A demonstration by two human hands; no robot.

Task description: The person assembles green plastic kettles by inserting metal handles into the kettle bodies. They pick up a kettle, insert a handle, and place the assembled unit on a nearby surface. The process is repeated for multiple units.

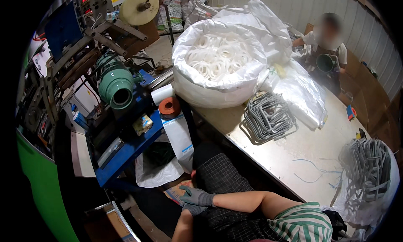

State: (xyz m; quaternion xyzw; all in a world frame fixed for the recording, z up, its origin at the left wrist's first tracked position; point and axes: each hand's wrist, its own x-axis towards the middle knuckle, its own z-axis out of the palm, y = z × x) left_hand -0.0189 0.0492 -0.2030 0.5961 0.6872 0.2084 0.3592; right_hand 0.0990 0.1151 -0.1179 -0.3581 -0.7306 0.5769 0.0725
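Both my hands wear grey gloves and rest together over my lap, on dark checked cloth (222,174). My right hand (197,196) lies across the left, fingers stretched out and partly apart, with nothing visible in them. Below it, my left hand (194,209) is partly covered and its fingers are hidden. Just beyond the fingertips is a brown printed sack or carton (173,193). Close by, a white plastic bag (149,172) hangs beneath a white printed film strip (179,137). An orange-brown roll (169,107) sits on top of that strip.
A large white sack (210,93) of white rings stands by the pale table (268,158). Bundled grey metal frames (270,118) lie there, with more bundled frames (369,170) at right. Left is a green machine (115,84) above a blue bench (126,158). A co-worker (329,44) sits across.
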